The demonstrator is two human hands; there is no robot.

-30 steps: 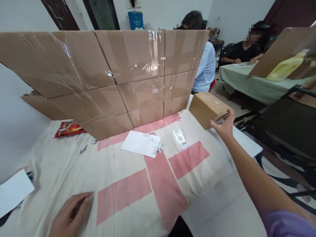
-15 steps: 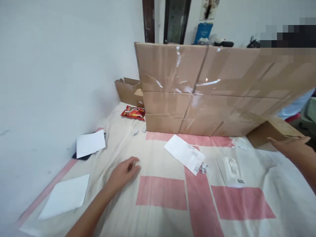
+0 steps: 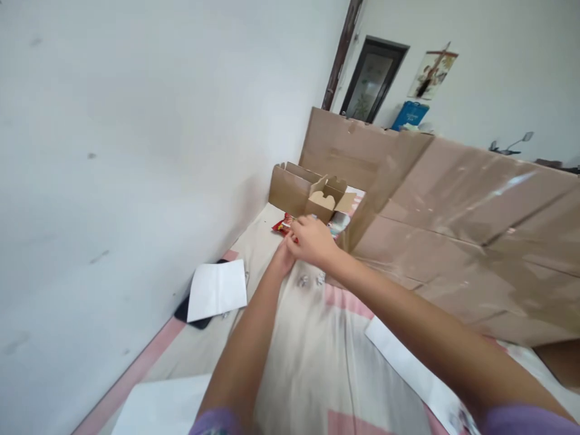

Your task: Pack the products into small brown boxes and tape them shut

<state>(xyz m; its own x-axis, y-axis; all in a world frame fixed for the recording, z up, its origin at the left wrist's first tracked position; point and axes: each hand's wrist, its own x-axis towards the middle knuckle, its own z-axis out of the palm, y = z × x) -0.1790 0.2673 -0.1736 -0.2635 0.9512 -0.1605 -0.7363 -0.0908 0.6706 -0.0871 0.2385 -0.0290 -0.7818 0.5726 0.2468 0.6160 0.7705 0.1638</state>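
Observation:
My left hand (image 3: 284,254) and my right hand (image 3: 313,238) meet in front of a shiny red snack packet (image 3: 281,224), which lies near the wall on the cloth. The right hand's fingers are curled down over the left hand and the packet's near side. Hidden behind the right hand are the left fingers, so their grip does not show. Most of the packet is covered too, and I cannot tell whether either hand grips it. Just behind stands an open brown cardboard box (image 3: 290,192). Small clear-and-silver bits (image 3: 303,281) lie on the cloth below the hands.
A tall taped cardboard panel (image 3: 448,217) stands along the right. White paper (image 3: 217,290) rests on a dark flat object (image 3: 199,321) by the wall (image 3: 136,151). More white sheets lie at the bottom left (image 3: 158,411) and under my right forearm (image 3: 408,371).
My view has swung left. My right hand has left the cardboard box at the right and crossed over to the red packet. My left hand has reached forward to meet it.

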